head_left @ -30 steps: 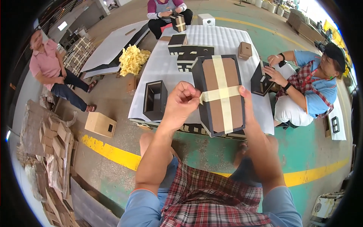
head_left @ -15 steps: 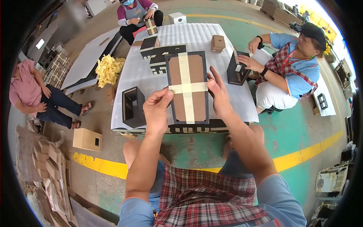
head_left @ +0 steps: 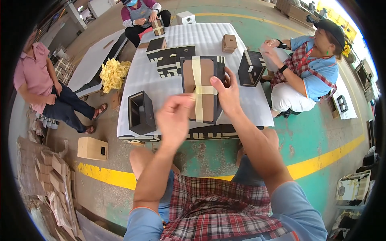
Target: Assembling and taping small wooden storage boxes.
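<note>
Head view is showing the right hand (head_left: 229, 94) gripping a box (head_left: 207, 106), its thumb resting over the box's right edge and its half-curled fingers wrapping behind. The left hand (head_left: 173, 118) is blurring, yet its fingertips are closing together on the lifted end of a cross strip (head_left: 207, 90), whose other part is sticking to the box. A long strip (head_left: 197, 73) is running down the face beneath. Both strips are looking like pale yellow, matte paper tape; the face is a smooth brown rectangle that a black frame is bordering. The box is hanging above the middle of the table's (head_left: 249, 114) near edge, over a white, softly rippling sheet (head_left: 213, 34). An open black box (head_left: 149, 118), hollow and straight-sided, is standing at the near left corner. Near the right edge a black case (head_left: 252, 68) is standing, and toward the far right corner a small brown box (head_left: 229, 43) is sitting. Beyond the left edge, crumpled yellow scraps (head_left: 113, 75) are forming a heap.
</note>
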Demonstrator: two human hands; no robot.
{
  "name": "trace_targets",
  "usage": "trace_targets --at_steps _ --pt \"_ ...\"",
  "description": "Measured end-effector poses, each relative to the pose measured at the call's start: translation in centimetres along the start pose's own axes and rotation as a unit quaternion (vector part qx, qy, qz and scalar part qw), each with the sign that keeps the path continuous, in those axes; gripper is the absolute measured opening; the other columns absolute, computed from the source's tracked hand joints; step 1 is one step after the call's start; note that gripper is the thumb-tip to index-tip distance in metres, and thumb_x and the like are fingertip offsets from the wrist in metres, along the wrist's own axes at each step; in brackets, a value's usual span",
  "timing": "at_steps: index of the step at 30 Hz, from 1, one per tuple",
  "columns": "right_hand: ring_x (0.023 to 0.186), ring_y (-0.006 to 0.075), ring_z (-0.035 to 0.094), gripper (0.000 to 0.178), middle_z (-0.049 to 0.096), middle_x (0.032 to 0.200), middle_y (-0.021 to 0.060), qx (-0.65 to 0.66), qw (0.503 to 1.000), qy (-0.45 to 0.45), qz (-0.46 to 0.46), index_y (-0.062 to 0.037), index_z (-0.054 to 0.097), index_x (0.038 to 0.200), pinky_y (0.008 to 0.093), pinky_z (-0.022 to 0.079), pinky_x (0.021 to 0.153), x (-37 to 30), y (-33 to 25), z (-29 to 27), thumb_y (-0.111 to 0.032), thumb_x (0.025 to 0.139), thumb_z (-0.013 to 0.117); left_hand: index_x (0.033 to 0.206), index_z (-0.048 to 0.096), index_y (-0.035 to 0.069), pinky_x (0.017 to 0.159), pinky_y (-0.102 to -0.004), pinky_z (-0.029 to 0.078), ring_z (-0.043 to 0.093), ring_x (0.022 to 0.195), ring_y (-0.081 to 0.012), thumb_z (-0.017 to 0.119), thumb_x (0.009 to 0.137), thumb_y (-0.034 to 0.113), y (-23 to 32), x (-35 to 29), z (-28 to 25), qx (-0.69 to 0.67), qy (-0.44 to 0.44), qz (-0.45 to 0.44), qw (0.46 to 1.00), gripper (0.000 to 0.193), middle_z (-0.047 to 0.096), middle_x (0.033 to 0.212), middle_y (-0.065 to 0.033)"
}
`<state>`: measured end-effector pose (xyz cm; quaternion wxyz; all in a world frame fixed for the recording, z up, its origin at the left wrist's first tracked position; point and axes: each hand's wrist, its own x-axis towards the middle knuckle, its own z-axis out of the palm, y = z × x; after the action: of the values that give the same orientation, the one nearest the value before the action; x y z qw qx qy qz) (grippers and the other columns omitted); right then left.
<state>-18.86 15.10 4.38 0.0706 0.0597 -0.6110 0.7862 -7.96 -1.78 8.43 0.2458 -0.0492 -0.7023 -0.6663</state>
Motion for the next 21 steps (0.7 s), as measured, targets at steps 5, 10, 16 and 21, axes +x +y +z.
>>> trace_targets --at_steps 5,10,16,21 --pt "0.113 0.0227 0.063 0.098 0.061 0.129 0.0192 0.06 0.996 -0.001 0.063 0.0073 0.034 0.153 0.0342 0.052 0.097 -1.2 -1.2 1.8 -0.035 0.083 0.087 0.094 0.072 0.006 0.084 -0.0338 0.058 0.072 0.094 -0.0224 0.07 0.093 0.0 1.2 -6.2 4.9 -0.044 -0.355 0.119 0.926 0.006 0.074 0.101 -0.0081" --pt "0.111 0.0225 0.063 0.099 0.062 0.125 0.0174 0.062 0.992 0.031 0.106 0.0065 0.031 0.154 0.0345 0.052 0.095 -0.4 -0.4 0.9 -0.034 0.083 0.087 0.091 0.071 0.01 0.086 -0.0371 0.054 0.067 0.097 -0.0278 0.075 0.086 0.004 2.6 -9.7 6.0 -0.029 -0.481 0.18 0.857 0.009 0.071 0.101 -0.0041" --pt "0.119 0.024 0.06 0.097 0.059 0.133 0.0204 0.035 0.999 0.015 0.011 0.0102 0.032 0.152 0.035 0.048 0.103 -1.1 -1.3 0.6 -0.032 0.084 0.086 0.089 0.054 0.005 0.082 -0.024 0.05 0.06 0.089 -0.0137 0.07 0.097 0.004 -2.1 -0.6 0.5 -0.029 -0.065 -0.039 0.997 0.018 0.063 0.113 -0.0081" --pt "0.125 0.0266 0.058 0.096 0.057 0.138 0.0226 -0.027 0.999 -0.007 -0.046 0.0129 0.033 0.15 0.0369 0.045 0.11 -2.0 -0.9 0.9 -0.026 0.082 0.089 0.108 0.065 0.001 0.075 -0.0228 0.048 0.058 0.081 -0.0066 0.068 0.1 0.009 -1.9 -0.1 0.5 -0.051 -0.006 -0.195 0.98 0.012 0.067 0.091 -0.003"
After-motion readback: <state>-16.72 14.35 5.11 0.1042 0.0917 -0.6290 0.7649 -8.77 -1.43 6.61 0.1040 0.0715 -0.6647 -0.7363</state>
